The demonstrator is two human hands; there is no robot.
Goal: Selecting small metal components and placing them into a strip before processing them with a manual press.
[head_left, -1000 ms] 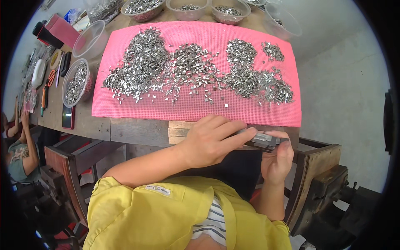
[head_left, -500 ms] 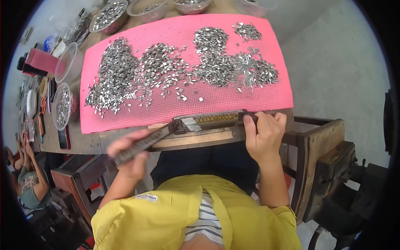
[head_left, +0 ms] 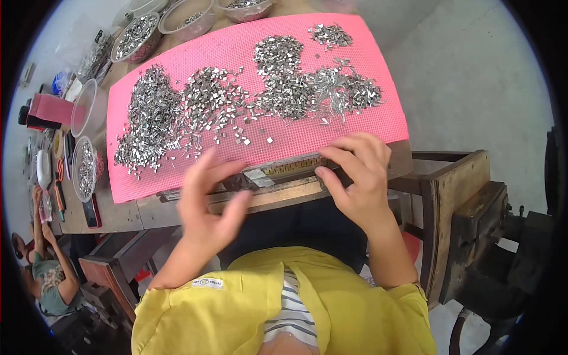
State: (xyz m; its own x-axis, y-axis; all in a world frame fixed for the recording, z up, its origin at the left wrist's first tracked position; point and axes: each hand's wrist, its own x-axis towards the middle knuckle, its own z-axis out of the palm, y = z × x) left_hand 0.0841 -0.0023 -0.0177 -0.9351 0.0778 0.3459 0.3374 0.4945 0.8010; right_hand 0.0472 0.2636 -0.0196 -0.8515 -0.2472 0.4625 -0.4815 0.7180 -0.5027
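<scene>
A long, narrow dark metal fixture (head_left: 294,167) lies along the near table edge, with a row of yellowish slots and a strip of grey tape near its middle. Fingers spread and slightly blurred, my left hand (head_left: 207,207) hovers over the fixture's left part and hides much of it. My right hand (head_left: 361,177) is at the right end, thumb and fingers apart around that end; contact is hard to make out. Beyond both hands, small silvery metal pieces (head_left: 284,89) lie in several heaps on a pink mesh mat (head_left: 307,131).
Plastic bowls of metal pieces (head_left: 137,36) line the far left, with another bowl (head_left: 87,168) at the left edge. A phone (head_left: 92,213) and orange-handled scissors (head_left: 60,168) lie nearby. Dark machinery (head_left: 473,236) stands at right. Another person (head_left: 56,272) sits at lower left.
My left hand has let go of the fixture's raised left arm, which now lies lower along the table edge. My right hand has loosened from a closed grip. The view has shifted slightly.
</scene>
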